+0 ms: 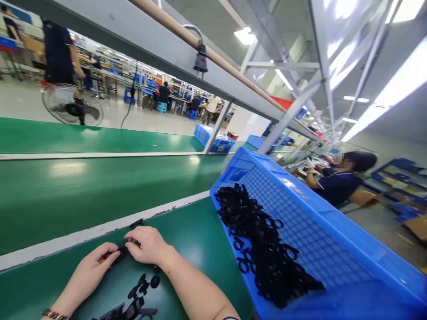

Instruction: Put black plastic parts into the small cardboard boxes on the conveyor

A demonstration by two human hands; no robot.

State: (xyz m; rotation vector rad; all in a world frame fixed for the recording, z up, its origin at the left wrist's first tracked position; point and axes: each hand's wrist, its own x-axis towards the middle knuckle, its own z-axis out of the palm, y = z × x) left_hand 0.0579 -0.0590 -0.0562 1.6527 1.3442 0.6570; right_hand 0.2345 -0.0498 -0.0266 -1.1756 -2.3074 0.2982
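Note:
My left hand (95,269) pinches a small black part (121,252) between thumb and fingers, above the green work surface (196,249). Close beside it, my right hand (147,245) is closed, its fingertips nearly at the same part; what lies in its grip is hidden. Just beyond the right knuckles rests a dark piece (136,223) by the white strip. Nearer to me lie several small round black discs (155,281) and some longer black plastic pieces (133,308).
To the right stands a large blue crate (320,222) holding a heap of black ring-shaped parts (253,226). A green belt (100,182) runs past the white strip. Overhead hangs a plug (200,60) from a metal beam. A co-worker (343,178) sits beyond the crate; a fan (73,106) stands at far left.

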